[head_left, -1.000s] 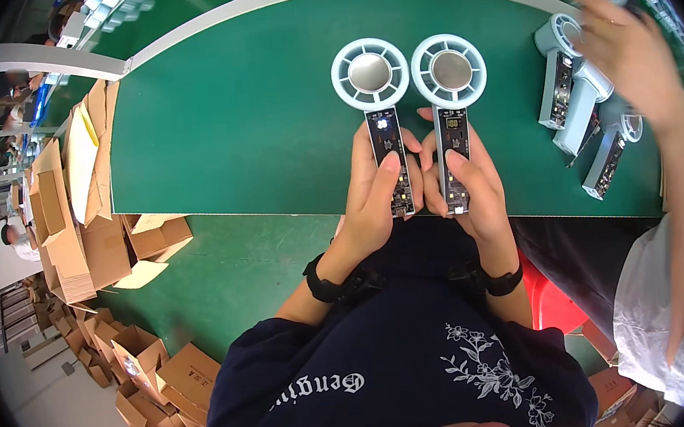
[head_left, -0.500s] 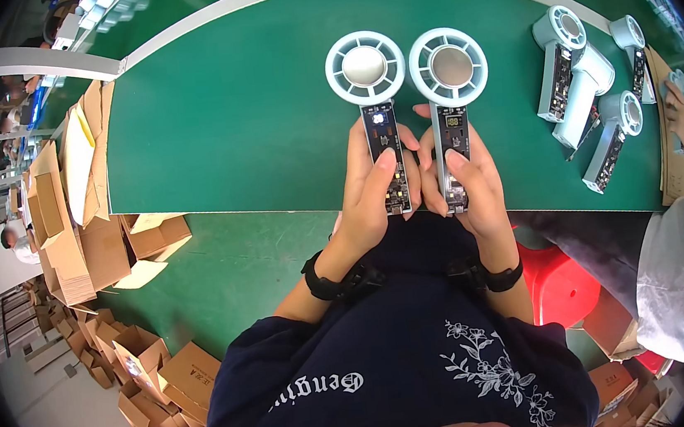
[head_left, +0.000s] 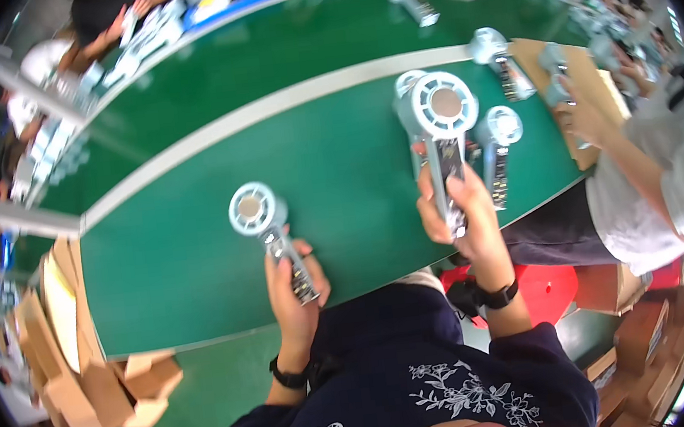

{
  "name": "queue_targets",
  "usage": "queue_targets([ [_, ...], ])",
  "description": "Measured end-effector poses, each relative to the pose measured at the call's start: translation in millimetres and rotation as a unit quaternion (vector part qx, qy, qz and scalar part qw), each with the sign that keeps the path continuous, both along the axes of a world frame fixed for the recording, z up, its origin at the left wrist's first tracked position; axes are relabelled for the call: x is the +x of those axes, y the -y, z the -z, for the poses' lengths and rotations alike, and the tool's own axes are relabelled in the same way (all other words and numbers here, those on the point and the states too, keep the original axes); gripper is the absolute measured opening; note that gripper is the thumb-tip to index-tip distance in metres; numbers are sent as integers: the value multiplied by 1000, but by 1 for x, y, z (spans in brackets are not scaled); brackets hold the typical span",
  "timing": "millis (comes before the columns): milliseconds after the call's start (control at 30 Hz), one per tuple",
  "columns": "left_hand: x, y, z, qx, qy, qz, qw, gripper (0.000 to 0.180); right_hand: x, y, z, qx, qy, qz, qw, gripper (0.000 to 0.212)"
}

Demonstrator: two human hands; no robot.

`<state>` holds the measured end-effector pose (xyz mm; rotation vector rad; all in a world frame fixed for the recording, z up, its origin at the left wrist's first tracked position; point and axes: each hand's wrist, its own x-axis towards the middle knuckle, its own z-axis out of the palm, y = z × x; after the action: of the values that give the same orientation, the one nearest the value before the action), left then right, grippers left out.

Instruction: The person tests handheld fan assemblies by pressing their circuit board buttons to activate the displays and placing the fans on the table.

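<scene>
In my left hand [head_left: 294, 292] I grip a pale blue handheld fan [head_left: 252, 210] by its open handle, where a circuit board shows; its round head points up and away from me. My right hand [head_left: 471, 204] is closed on the handle of another handheld fan [head_left: 444, 103], its board facing up and the thumb resting along it. The two fans are held well apart over the green table [head_left: 338, 180]. Behind the right one, partly hidden by it, is a further fan [head_left: 410, 83]. Beside it lies one more fan [head_left: 504, 126], board exposed.
Another fan [head_left: 491, 48] lies near a cardboard sheet [head_left: 580, 97] at the right, where a co-worker's hand [head_left: 586, 117] reaches in. A white strip [head_left: 288, 94] borders the table's far side. Opened cardboard boxes [head_left: 68, 384] stand at the left; a red stool [head_left: 546, 288] is below right.
My hands have separated: the left fan moved left, the right one towards the fans on the right. The lit display on the left fan no longer shows. My view has turned rightwards.
</scene>
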<state>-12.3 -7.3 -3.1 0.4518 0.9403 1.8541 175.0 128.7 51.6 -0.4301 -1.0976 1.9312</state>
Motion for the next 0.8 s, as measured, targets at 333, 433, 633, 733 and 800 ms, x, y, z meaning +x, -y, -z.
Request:
queue_targets([
  [333,-6,-10,-1,-19,-8,-2,1000,39,131,-146,-55,68,-10,184,980,42],
  [433,-9,-7,-1,-13,-11,-3,1000,39,148,-171,-52,58,-19,218,974,42],
  [633,-7,-8,-1,-6,-18,-14,1000,38,178,-208,-58,62,-98,172,978,38],
  [733,-7,-9,0,-7,-22,-9,1000,38,189,-217,-60,56,-119,161,978,36],
  [800,-8,-9,2,-7,-20,1,1000,37,198,-221,-60,63,-124,149,979,36],
])
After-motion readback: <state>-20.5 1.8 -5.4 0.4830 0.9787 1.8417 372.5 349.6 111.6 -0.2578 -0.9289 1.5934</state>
